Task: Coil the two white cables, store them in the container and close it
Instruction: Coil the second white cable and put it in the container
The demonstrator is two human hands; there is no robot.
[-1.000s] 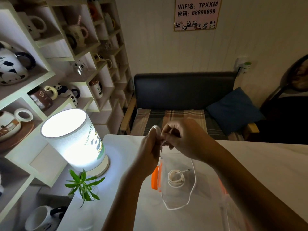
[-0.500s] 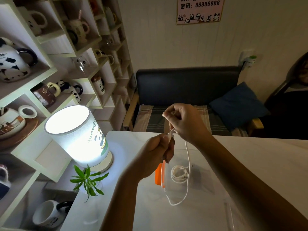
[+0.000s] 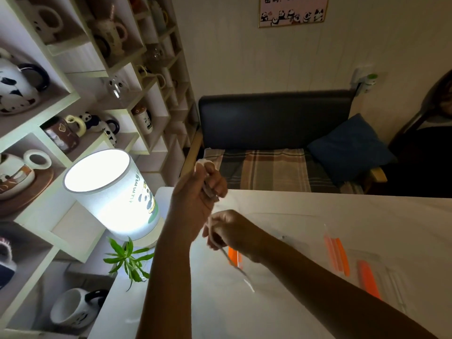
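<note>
Coiling step in hand, second cable by the look of it. Left hand [image 3: 195,204] raised above the near-left part of the pale marble-patterned table [image 3: 342,216], fingers curled shut around small loops of the thin white cable [image 3: 247,281]; a white turn shows at the top of the fist, by the fingertips. Right hand [image 3: 232,232] lower and just beside the left wrist, fingers pinched closed on the running length of the same cable. From that pinch the free tail hangs down and away toward the viewer's right, blurred with motion, its long axis slanting from upper left to lower right and its loose end pointing at the table top. Below the hands sits the clear plastic container with orange latches [image 3: 234,256], mostly hidden by the right forearm; whether a coiled cable lies inside cannot be told from here. Its clear lid with orange clips [image 3: 342,258] seems to lie apart to the right. Lit white cylindrical lamp with panda print [image 3: 115,194] and small green plant [image 3: 129,260] stand at the table's left edge, clear of the work. Judgement: only a short tail is left to wind. Next move calls for carrying that tail up and around the left fingers, keeping the loops clamped so they do not spring, then lowering the bundle into the container.
</note>
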